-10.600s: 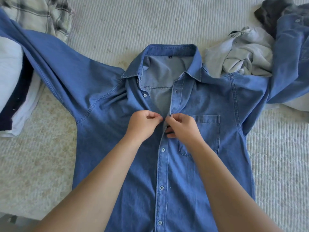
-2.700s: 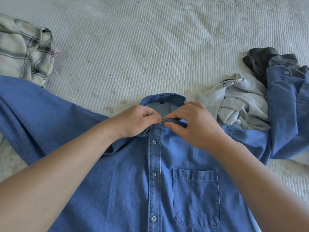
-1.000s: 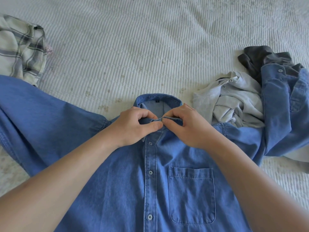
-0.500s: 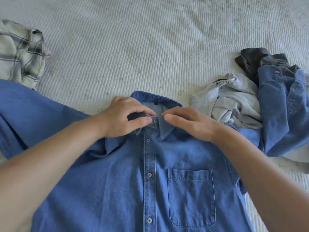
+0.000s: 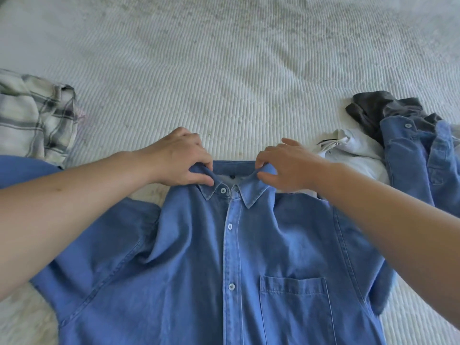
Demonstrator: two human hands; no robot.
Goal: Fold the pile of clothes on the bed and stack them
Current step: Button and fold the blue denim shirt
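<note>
A blue denim shirt [image 5: 219,275] lies face up on the bed, buttoned to the collar, chest pocket at the lower right. My left hand [image 5: 179,158] pinches the left shoulder end of its collar. My right hand [image 5: 286,163] pinches the right end of the collar, fingers partly spread. One sleeve runs out left under my forearm. The other sleeve [image 5: 418,155] lies crumpled at the right.
A plaid garment [image 5: 34,115] lies at the left edge. At the right sit a light grey garment [image 5: 353,155] and a dark grey one [image 5: 375,110]. The white quilted bed cover [image 5: 236,70] stretches beyond the collar.
The top collar button is now fastened. Both hands moved apart from the collar front to its two ends and took hold there. The shirt's body has bunched slightly at the left shoulder.
</note>
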